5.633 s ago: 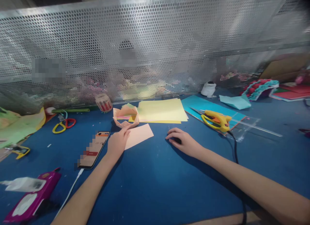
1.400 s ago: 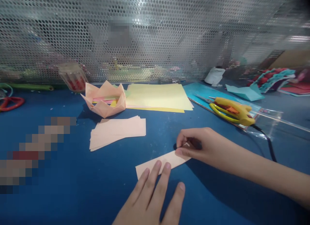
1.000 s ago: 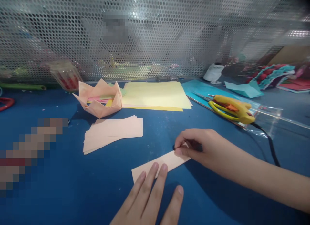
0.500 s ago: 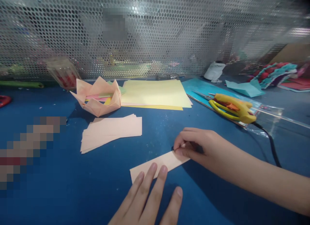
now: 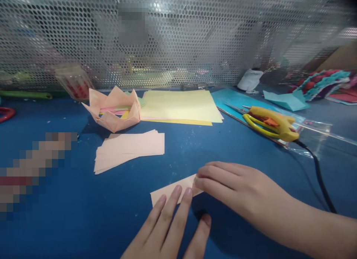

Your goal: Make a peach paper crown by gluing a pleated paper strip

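Note:
A narrow peach paper strip [image 5: 169, 190] lies slanted on the blue table in front of me. My left hand [image 5: 167, 223] rests across its left part, fingers spread and flat, pinning it down. At the strip's right end is my right hand [image 5: 242, 194], with its fingers together and bent over the paper; that end is hidden beneath them and looks folded toward the left. Beyond the strip, to the left, sits a fanned stack of peach paper strips [image 5: 131, 144]. Behind that stack stands a pointed, folded peach paper piece [image 5: 117, 114] with colored paper scraps inside.
Yellow sheets [image 5: 181, 104] lie at the back by the perforated metal panel [image 5: 178, 39]. On the right are a yellow glue gun [image 5: 275, 121] with a black cord, scissors [image 5: 256, 127] and blue sheets [image 5: 223, 97]. Another person's blurred-out arm [image 5: 33, 166] reaches in from the left.
My right hand has moved slightly left and down, carrying the strip's right end over toward the left; its fingers now cover that end. The left hand stays nearly in place.

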{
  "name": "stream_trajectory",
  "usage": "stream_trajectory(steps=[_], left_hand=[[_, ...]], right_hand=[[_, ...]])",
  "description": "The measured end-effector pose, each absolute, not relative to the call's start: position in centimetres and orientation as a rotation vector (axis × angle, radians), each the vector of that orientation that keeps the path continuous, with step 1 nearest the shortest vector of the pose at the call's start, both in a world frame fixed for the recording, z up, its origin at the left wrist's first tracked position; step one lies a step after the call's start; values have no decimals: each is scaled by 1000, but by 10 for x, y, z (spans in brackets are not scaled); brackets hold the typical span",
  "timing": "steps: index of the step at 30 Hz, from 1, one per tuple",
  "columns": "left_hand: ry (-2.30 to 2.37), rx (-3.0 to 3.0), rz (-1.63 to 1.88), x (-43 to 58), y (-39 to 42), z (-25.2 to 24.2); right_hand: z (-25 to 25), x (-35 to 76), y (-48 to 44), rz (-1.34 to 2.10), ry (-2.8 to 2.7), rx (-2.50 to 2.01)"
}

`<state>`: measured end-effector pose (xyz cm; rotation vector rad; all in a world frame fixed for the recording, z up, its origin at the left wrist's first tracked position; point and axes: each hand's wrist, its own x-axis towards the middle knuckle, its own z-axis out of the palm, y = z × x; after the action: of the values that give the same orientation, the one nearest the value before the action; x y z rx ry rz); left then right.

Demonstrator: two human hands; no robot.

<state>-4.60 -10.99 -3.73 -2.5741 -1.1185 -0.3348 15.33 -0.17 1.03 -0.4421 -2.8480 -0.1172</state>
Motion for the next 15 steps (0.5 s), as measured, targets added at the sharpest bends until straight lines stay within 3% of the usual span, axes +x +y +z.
stream_trajectory(steps=[7, 15], left_hand=[[-1119, -2583, -329, -46, -108, -37], [-1160, -2636, -346, -49, -111, -36]], right_hand=[[7, 154, -18, -518, -2800, -309], [14, 159, -15, -397, -2908, -359]])
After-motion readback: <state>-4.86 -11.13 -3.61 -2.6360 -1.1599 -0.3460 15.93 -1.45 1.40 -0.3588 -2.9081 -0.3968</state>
